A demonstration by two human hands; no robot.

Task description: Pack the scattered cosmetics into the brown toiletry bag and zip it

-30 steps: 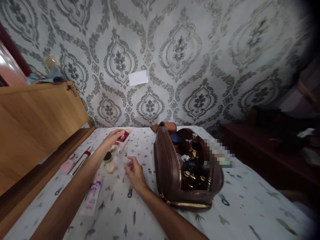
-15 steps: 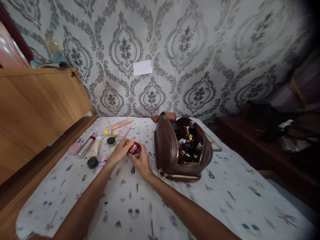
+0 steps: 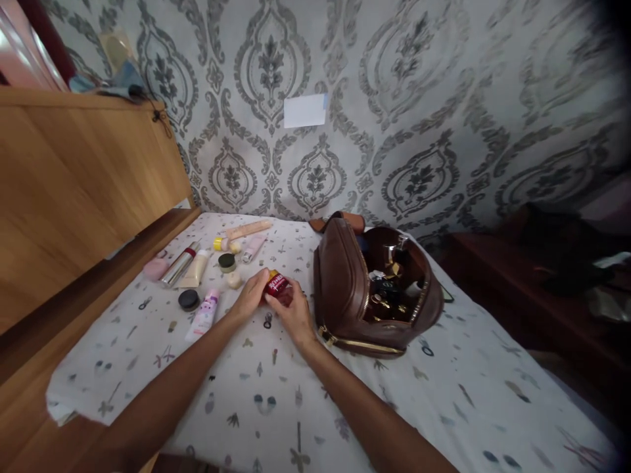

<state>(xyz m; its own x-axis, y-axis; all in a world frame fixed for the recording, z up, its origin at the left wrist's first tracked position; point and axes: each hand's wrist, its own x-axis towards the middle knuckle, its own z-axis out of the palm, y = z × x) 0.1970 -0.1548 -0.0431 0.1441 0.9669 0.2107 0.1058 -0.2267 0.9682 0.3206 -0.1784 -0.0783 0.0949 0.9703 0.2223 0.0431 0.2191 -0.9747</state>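
Both hands hold one small red container [image 3: 277,285] with pale lettering and a bit of yellow at its top. My left hand [image 3: 250,295] has its fingers closed on the container's left side. On the right side, the thumb and fingers of my right hand [image 3: 296,316] grip it. An open brown bag [image 3: 341,272] with a gold zipper stands just to the right, with dark, gold and clear small items inside. Left of the hands lie a purple-and-white tube [image 3: 204,315], a black round jar [image 3: 188,301], a dark green-lidded jar [image 3: 227,263] and a small cream round item [image 3: 233,280].
A beige tube [image 3: 195,270], a silver bottle [image 3: 179,265], a pink round item [image 3: 156,269], a pink tube [image 3: 254,249] and a long peach item [image 3: 249,228] lie farther left. Wooden furniture [image 3: 89,171] borders the left; patterned wallpaper rises behind.
The view has shifted, so the bag and hands appear farther right. The red container is turned slightly, showing yellow at its top. The small cream item beside the left hand is now visible.
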